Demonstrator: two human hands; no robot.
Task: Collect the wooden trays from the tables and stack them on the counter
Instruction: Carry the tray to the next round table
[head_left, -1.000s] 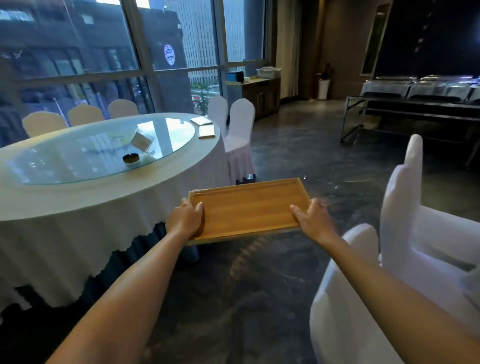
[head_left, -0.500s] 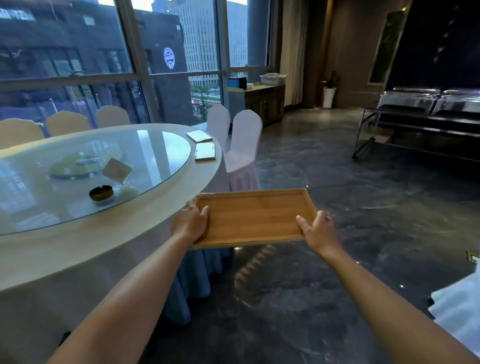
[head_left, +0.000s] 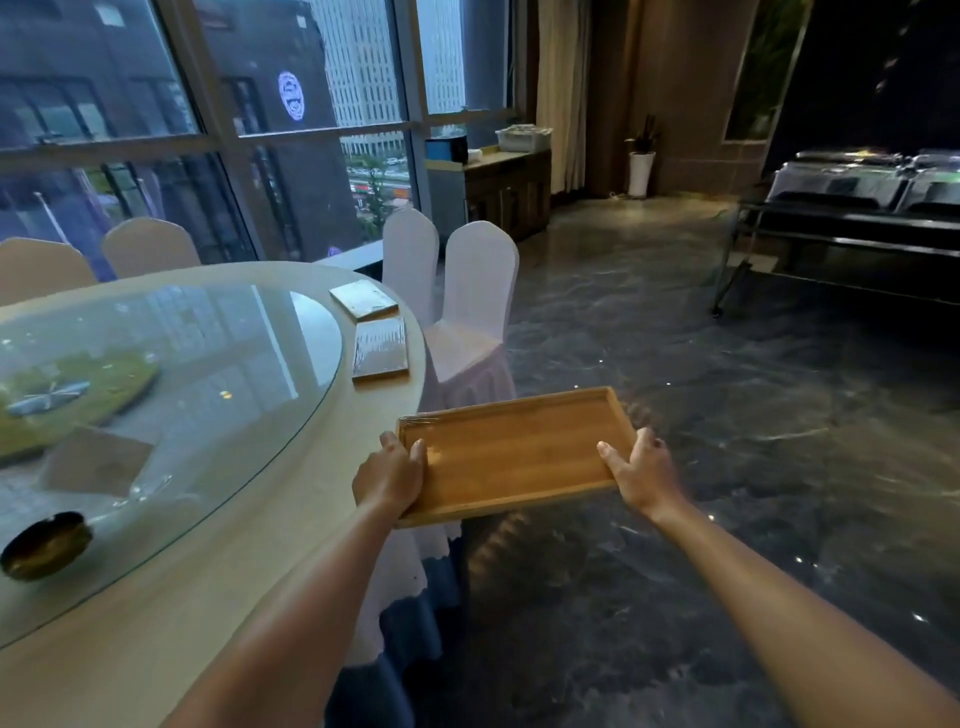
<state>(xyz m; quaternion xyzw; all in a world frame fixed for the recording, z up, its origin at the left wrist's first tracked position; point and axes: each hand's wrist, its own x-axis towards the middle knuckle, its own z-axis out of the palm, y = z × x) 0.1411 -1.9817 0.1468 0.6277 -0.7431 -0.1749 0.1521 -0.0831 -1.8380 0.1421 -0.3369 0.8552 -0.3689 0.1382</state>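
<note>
So the left hand (head_left: 388, 475) was clamped on the short left end of the wooden tray (head_left: 514, 454), thumb lying on the inside face and the other fingers out of sight underneath. The right hand (head_left: 641, 475) had the opposite end the same way, thumb over the rim. Both were gripping, nothing loose. The tray was empty, roughly level, held out in the air in front of the person, over the dark floor (head_left: 727, 467) and just off the edge of the round table (head_left: 291, 499) to the left of the left hand.

Further out, beyond and left of the left hand, two more flat trays were sitting on the table edge: a nearer one (head_left: 380, 349) and a farther one (head_left: 363, 299). They looked pale from glare, so I couldn't swear they were the same wood, but the shape fits. Two white-covered chairs (head_left: 480, 301) stood just past them.

Progress-wise, I'd call it early. One tray was in hand, at least two looked left on this table, and nothing was visibly stacked anywhere. My guess for the counter is the wooden cabinet (head_left: 506, 192) by the window, well away from both hands, but I couldn't tell for sure.
</note>
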